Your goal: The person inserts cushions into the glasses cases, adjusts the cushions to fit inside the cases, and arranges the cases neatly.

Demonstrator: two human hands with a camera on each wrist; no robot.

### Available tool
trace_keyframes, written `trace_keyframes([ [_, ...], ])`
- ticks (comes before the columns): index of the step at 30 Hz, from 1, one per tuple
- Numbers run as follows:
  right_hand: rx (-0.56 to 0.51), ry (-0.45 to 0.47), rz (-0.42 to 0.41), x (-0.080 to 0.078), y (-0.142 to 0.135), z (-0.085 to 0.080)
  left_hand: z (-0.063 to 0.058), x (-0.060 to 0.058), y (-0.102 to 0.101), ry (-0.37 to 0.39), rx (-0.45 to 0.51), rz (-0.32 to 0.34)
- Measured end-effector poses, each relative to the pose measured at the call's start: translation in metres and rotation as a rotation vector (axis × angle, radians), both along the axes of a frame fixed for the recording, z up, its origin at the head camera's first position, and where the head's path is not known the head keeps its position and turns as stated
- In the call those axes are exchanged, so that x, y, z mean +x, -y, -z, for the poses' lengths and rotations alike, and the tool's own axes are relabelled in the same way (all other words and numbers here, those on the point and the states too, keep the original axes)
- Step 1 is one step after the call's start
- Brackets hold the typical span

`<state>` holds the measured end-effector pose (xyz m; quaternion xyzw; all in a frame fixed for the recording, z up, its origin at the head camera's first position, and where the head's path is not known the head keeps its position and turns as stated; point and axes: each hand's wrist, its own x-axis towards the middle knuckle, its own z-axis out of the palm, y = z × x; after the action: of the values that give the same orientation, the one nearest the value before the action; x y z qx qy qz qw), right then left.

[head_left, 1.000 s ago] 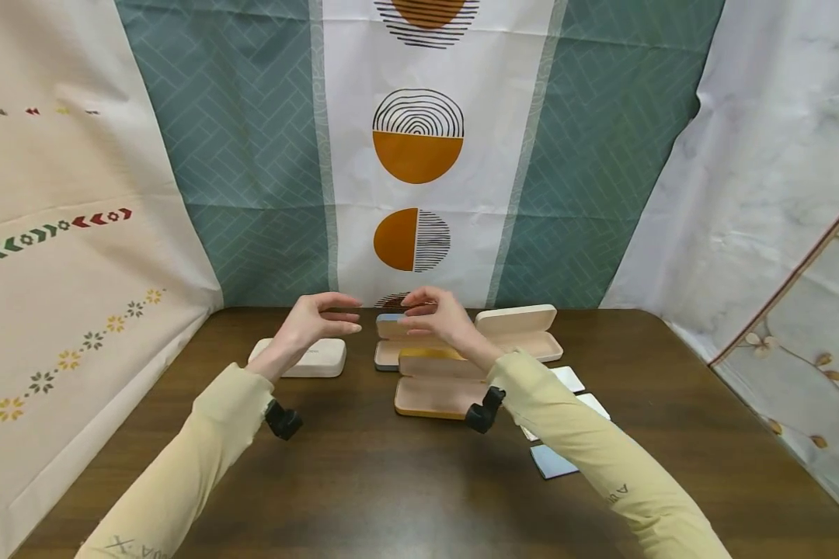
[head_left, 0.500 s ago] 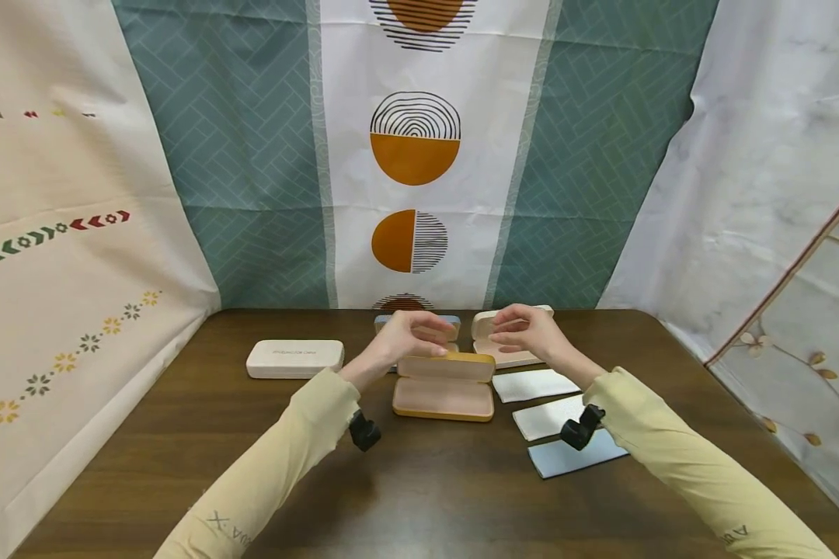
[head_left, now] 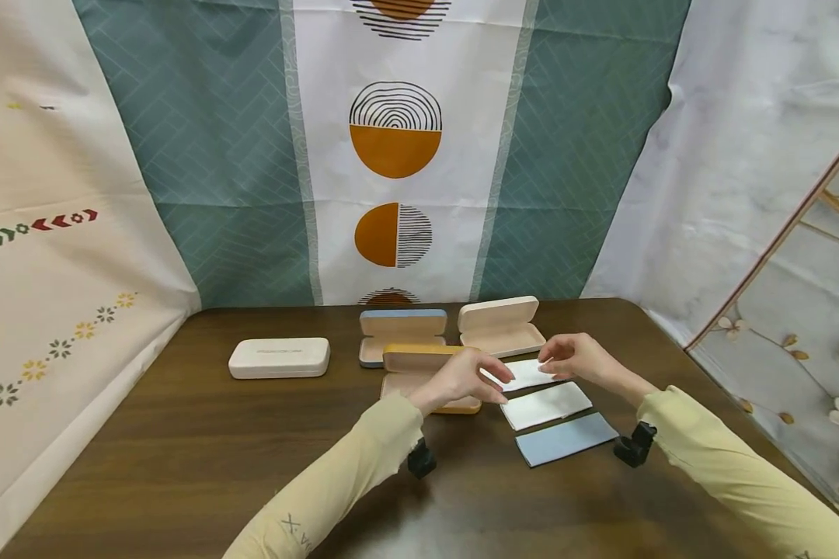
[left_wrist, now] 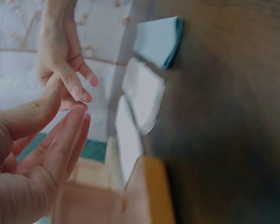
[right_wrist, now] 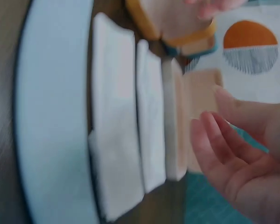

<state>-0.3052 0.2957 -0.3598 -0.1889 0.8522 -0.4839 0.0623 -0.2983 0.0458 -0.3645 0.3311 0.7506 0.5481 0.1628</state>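
- My left grip is loose, thumb and fingers apart, in front of the right side of the yellow case
- My right grip is loose too, the thumb apart from softly bent fingers
- Between my two grips in the head view, the far white cloth lies on the table; both wrist views show my fingertips clear of it
- Just nearer to me lies the middle white cloth, then the light blue cloth, all three side by side in a slightly slanted row
- The yellow case stands with its lid raised and its pale pink lining showing, partly hidden by my left grip
- Behind it, the blue case has its lid up
- To the right of that, near the far white cloth, the cream case is also open
- Well off to the left, the white case lies closed, its faint lettering too small to read
- Behind the table hangs a curtain with green panels and orange circles
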Motion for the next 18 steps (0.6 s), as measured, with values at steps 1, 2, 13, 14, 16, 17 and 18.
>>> trace_keyframes([
  [1, 0.025, 0.012, -0.024, 0.000, -0.005, 0.002, 0.003, 0.001, -0.005, -0.027, -0.029, 0.009],
  [2, 0.050, 0.023, -0.046, 0.001, -0.010, 0.003, 0.006, 0.002, -0.009, -0.055, -0.059, 0.017],
  [13, 0.214, 0.082, -0.329, 0.009, -0.050, 0.015, 0.027, 0.012, -0.037, -0.027, -0.209, 0.028],
  [14, 0.214, 0.082, -0.353, 0.010, -0.053, 0.017, 0.028, 0.013, -0.039, -0.016, -0.214, 0.029],
  [16, 0.228, 0.079, -0.382, 0.012, -0.058, 0.020, 0.031, 0.015, -0.044, 0.011, -0.218, 0.031],
  [17, 0.236, 0.077, -0.388, 0.013, -0.060, 0.021, 0.032, 0.016, -0.047, 0.018, -0.221, 0.034],
  [18, 0.243, 0.078, -0.386, 0.014, -0.063, 0.023, 0.034, 0.017, -0.049, 0.013, -0.229, 0.035],
])
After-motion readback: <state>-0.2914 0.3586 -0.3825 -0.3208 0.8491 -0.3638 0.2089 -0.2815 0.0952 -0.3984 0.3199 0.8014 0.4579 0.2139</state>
